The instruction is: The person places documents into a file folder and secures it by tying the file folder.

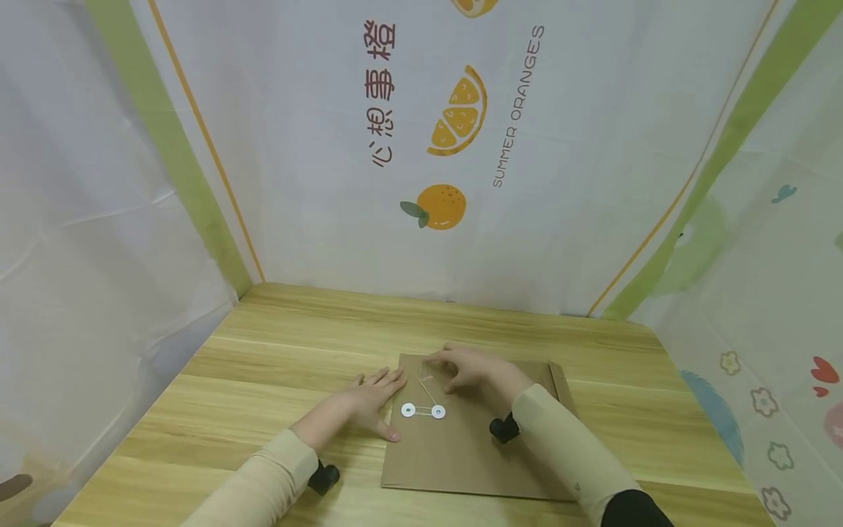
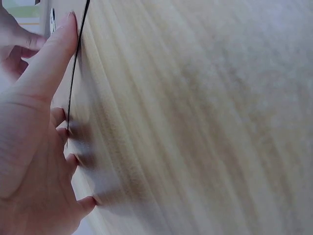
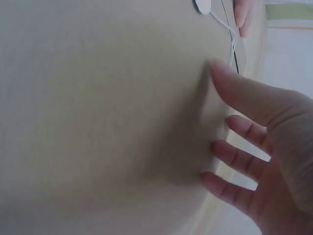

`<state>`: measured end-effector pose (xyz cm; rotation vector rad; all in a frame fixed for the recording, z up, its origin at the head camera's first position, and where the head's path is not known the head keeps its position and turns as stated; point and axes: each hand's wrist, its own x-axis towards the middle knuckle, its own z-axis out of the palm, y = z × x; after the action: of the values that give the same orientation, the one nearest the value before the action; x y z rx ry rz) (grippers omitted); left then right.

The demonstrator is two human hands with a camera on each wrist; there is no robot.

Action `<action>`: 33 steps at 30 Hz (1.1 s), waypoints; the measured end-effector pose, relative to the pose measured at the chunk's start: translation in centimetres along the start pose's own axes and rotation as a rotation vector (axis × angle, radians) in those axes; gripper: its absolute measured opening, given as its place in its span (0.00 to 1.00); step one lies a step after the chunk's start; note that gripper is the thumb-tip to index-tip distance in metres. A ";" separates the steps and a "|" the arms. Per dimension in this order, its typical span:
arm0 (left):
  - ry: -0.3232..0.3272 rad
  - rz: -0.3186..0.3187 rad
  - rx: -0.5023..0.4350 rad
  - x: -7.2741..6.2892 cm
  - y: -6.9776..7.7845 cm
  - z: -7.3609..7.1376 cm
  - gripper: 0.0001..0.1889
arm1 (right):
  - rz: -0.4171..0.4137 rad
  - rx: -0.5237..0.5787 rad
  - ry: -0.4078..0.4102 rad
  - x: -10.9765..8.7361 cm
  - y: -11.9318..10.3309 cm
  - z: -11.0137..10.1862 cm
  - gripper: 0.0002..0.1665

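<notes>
A brown kraft paper envelope lies flat on the wooden table. Two white round buttons sit near its left edge, with a thin white string running round them and its loose end toward the far edge. Fingers spread, my left hand rests across the envelope's left edge, the thumb on the paper and some fingertips on the table. Over the far part of the envelope, my right hand has its index finger extended beside the string's end. In the right wrist view, the right thumb meets the paper and nothing shows in its grasp.
Behind the table hangs a white curtain printed with oranges and lettering. More printed cloth closes off the right side, and white cloth the left. A small black device is strapped at each wrist.
</notes>
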<state>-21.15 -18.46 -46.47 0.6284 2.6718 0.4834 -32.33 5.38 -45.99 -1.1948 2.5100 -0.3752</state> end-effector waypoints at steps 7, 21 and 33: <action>0.004 0.006 0.001 0.1 -0.3 0.1 0.55 | 0.091 -0.074 -0.062 -0.6 -0.7 -0.7 0.54; 0.036 0.028 -0.003 0.0 -0.4 0.0 0.54 | 0.169 -0.211 -0.133 0.4 -1.8 -0.6 0.57; 0.225 0.138 0.058 1.8 -1.1 -0.3 0.23 | 0.204 -0.215 -0.168 0.3 -2.4 -1.0 0.57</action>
<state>-23.21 -18.58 -47.09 0.8236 2.8751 0.5443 -31.25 3.75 -44.24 -0.9832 2.5405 0.0463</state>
